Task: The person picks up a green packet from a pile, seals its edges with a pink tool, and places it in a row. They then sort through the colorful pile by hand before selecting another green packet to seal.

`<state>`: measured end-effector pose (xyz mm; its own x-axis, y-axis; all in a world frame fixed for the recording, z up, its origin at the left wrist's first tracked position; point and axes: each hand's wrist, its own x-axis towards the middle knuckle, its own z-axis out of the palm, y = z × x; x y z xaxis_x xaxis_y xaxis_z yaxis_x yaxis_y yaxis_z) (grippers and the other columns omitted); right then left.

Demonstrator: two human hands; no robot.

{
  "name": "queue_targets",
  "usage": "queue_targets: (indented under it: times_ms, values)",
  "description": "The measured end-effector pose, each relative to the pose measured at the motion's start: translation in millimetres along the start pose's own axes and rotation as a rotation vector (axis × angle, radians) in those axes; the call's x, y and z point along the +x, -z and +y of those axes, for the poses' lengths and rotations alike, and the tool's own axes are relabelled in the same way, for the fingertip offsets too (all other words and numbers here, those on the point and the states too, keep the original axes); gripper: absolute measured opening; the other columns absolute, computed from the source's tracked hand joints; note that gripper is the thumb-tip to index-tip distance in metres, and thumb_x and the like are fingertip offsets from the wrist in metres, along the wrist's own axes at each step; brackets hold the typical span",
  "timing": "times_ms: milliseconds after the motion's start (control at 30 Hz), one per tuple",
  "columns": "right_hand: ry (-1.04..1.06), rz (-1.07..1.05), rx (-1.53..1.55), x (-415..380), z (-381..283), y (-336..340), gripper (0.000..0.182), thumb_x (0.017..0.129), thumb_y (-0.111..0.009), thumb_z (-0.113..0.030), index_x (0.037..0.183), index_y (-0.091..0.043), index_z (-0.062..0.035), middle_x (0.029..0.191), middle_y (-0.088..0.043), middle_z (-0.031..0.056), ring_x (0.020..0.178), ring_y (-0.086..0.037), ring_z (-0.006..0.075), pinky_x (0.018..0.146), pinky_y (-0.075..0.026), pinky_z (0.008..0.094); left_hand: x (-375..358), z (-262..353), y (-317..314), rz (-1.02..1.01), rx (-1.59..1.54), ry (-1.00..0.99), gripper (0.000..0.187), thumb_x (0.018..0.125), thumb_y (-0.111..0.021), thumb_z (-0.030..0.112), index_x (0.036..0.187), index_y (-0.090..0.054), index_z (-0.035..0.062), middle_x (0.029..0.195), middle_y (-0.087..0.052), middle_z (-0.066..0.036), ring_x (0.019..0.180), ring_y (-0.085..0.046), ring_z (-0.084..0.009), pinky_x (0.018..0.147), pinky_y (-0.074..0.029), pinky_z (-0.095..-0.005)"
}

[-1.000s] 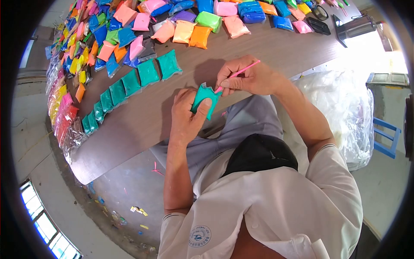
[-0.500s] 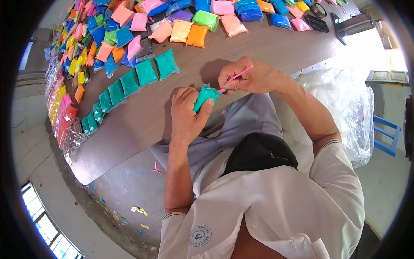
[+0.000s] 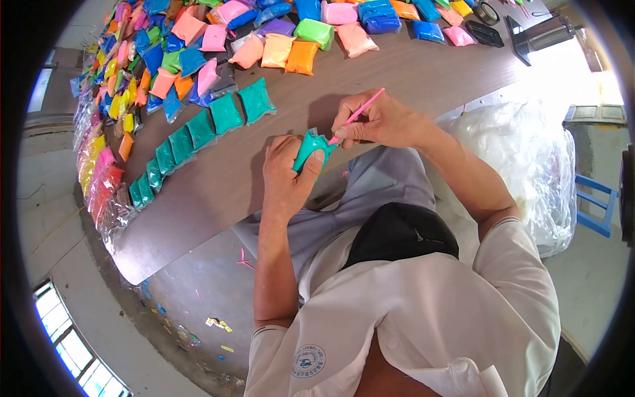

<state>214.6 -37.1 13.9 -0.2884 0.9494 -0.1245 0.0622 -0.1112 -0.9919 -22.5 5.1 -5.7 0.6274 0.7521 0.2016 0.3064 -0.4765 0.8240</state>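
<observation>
Person seated at a brown tabletop (image 3: 304, 92), both hands up close to its near edge. Left hand (image 3: 281, 175) grips a small green packet (image 3: 306, 149): thumb across the face towards the wearer, fingers curled round the other side, closed on it. The packet is tilted, held just off the lap side of the edge, its clear crimped end up.

Right hand (image 3: 370, 121) pinches a thin pink stick (image 3: 368, 102) between thumb and fingers — closed firmly, the other fingers folded in. The stick slants; its lower end meets the packet's upper right corner. Whether it goes inside, I cannot tell from here.

Beyond the left hand, a slanting row of green packets (image 3: 226, 113) lies flat, side by side. Behind that, a heap of coloured packets (image 3: 301, 57) — orange, pink, blue, yellow — fills the far side. Further right: black tray (image 3: 485, 34), tape roll (image 3: 487, 12), metal cylinder (image 3: 552, 33). Big clear plastic bag (image 3: 532, 169) near the right elbow, blue stool (image 3: 595, 210) beside it.
</observation>
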Motion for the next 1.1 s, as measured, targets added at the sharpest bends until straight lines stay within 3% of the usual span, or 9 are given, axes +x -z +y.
queue_targets:
  times_ms: [133,233,333,433,733,1033,1100]
  values:
    - [0.058,0.148,0.081,0.1,11.4,-15.1,0.014,0.092,-0.070,-0.017,0.094,-0.068,-0.0028,0.079,-0.068,0.0033,0.066,-0.057,0.0072,0.062,-0.047,0.0251,-0.9,-0.1,-0.5,0.026,-0.027,0.013,0.030,0.090,-0.066,0.031,0.079,-0.059,0.0030,0.083,-0.061,-0.012,0.090,-0.055,-0.0328,0.082,-0.042,-0.0441]
    - [0.257,0.320,-0.059,2.9,17.8,-27.2,0.016,0.093,-0.070,-0.018,0.092,-0.068,-0.0026,0.083,-0.069,0.0030,0.072,-0.059,0.0071,0.063,-0.047,0.0242,0.2,1.5,-1.8,0.043,-0.024,-0.008,0.032,0.090,-0.065,0.032,0.079,-0.060,0.0030,0.081,-0.061,-0.012,0.090,-0.055,-0.0330,0.082,-0.042,-0.0440]
    - [0.265,0.381,-0.038,2.8,16.0,-36.8,0.016,0.092,-0.071,-0.018,0.092,-0.068,-0.0016,0.085,-0.069,0.0037,0.077,-0.060,0.0072,0.065,-0.048,0.0242,0.0,3.4,-0.6,0.043,-0.025,-0.008,0.032,0.090,-0.065,0.033,0.079,-0.060,0.0032,0.080,-0.060,-0.011,0.091,-0.056,-0.0329,0.082,-0.042,-0.0438]
    - [0.228,0.368,0.004,2.7,13.4,-40.7,0.015,0.094,-0.069,-0.015,0.095,-0.067,0.0002,0.092,-0.072,0.0058,0.084,-0.063,0.0086,0.073,-0.051,0.0255,-0.3,4.5,-0.1,0.044,-0.036,0.001,0.032,0.090,-0.065,0.033,0.080,-0.061,0.0034,0.079,-0.060,-0.011,0.091,-0.056,-0.0327,0.082,-0.043,-0.0437]
    - [0.217,0.388,-0.057,4.8,18.1,-43.8,0.015,0.093,-0.070,-0.015,0.095,-0.068,-0.0006,0.092,-0.072,0.0049,0.086,-0.064,0.0093,0.074,-0.051,0.0256,-0.1,3.8,-0.7,0.039,-0.032,-0.017,0.028,0.090,-0.065,0.030,0.083,-0.063,0.0033,0.078,-0.060,-0.011,0.090,-0.057,-0.0321,0.083,-0.043,-0.0431]
    - [0.380,0.528,-0.378,10.1,29.1,-55.4,0.010,0.091,-0.071,-0.009,0.093,-0.070,0.0001,0.090,-0.071,0.0093,0.078,-0.066,0.0117,0.067,-0.052,0.0280,0.3,2.1,-1.8,0.040,-0.013,-0.049,0.026,0.089,-0.065,0.029,0.083,-0.064,0.0038,0.076,-0.059,-0.011,0.089,-0.056,-0.0322,0.081,-0.041,-0.0433]
    - [0.412,0.584,-0.296,12.6,29.6,-59.4,0.009,0.090,-0.070,-0.010,0.093,-0.069,-0.0013,0.083,-0.069,0.0088,0.073,-0.065,0.0143,0.064,-0.051,0.0288,0.5,1.3,-1.3,0.038,-0.006,-0.060,0.027,0.089,-0.064,0.030,0.083,-0.064,0.0039,0.077,-0.060,-0.011,0.089,-0.056,-0.0323,0.081,-0.041,-0.0434]
